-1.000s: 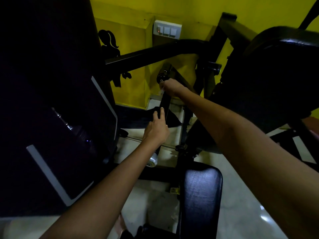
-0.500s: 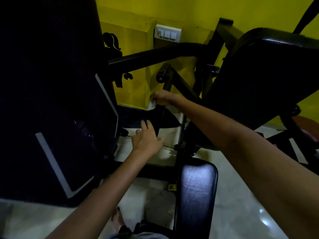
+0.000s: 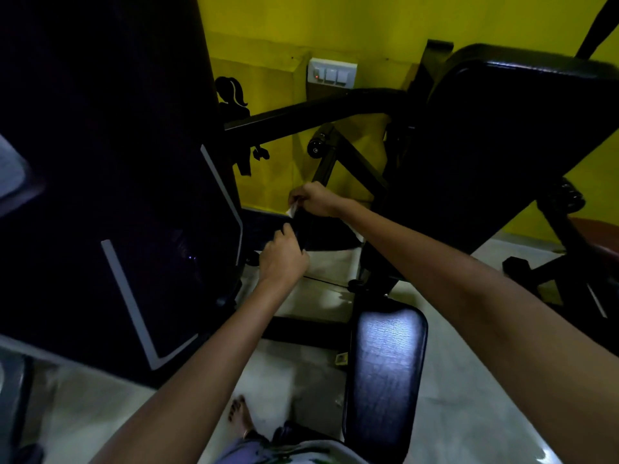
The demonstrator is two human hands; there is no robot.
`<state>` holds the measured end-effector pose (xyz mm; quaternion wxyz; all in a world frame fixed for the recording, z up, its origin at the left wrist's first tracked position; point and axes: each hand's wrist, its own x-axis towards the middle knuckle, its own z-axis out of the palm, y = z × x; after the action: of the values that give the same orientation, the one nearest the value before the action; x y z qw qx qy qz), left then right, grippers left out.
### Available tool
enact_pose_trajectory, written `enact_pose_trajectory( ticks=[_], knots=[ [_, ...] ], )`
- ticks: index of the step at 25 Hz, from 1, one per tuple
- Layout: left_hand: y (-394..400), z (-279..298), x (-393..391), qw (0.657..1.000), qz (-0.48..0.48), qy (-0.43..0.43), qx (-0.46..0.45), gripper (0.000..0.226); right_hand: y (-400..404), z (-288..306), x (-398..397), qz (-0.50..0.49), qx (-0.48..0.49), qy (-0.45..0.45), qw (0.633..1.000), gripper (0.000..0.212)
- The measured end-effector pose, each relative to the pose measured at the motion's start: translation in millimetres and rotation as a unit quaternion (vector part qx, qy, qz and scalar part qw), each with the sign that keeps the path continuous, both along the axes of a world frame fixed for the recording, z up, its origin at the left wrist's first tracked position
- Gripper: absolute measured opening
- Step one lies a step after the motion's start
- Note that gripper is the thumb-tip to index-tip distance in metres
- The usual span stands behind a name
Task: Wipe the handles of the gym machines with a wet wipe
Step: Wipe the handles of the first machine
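Observation:
A black machine handle bar (image 3: 324, 169) slopes down from a round black end cap (image 3: 316, 146) toward both hands. My right hand (image 3: 315, 199) grips the bar low down, with a white wet wipe (image 3: 293, 209) showing under its fingers. Just below it, my left hand (image 3: 283, 254) has its fingers curled round the bar's dark lower part (image 3: 303, 229). The bar between the two hands is mostly hidden in shadow.
A black padded seat (image 3: 385, 370) stands in front of me and a large black back pad (image 3: 502, 145) rises at right. A dark weight-stack cover (image 3: 100, 195) fills the left. Behind are a yellow wall and a white switch plate (image 3: 331, 73). My bare foot (image 3: 239, 416) is on the pale floor.
My right hand has slid down the bar from just under the end cap to its lower part. My left hand let go briefly, then closed on the bar again below the right.

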<state>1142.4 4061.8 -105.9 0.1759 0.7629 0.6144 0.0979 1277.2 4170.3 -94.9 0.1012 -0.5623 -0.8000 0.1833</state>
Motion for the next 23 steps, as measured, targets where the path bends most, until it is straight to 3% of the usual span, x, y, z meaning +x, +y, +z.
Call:
enact_pose_trajectory(
  ticks=[7, 11, 19, 23],
  knots=[
    [-3.6, -3.0, 7.8, 0.998, 0.043, -0.001, 0.036, 0.087, -32.6, -28.3, 0.1, -0.125, 0.023, 0.270, 0.954, 0.021],
    [-1.4, -6.0, 9.0, 0.998, 0.051, -0.001, 0.040, 0.096, -49.4, -31.5, -11.3, -0.174, 0.044, 0.342, 0.923, 0.022],
    [-1.7, -3.1, 2.4, 1.000, 0.008, -0.015, 0.019, 0.099, -80.6, -16.1, -25.7, -0.268, 0.033, 0.365, 0.891, 0.021],
    [1.3, 0.4, -2.7, 1.000, -0.029, -0.007, 0.009, 0.087, -110.1, 3.1, -26.3, -0.327, 0.058, 0.269, 0.904, 0.020]
  ],
)
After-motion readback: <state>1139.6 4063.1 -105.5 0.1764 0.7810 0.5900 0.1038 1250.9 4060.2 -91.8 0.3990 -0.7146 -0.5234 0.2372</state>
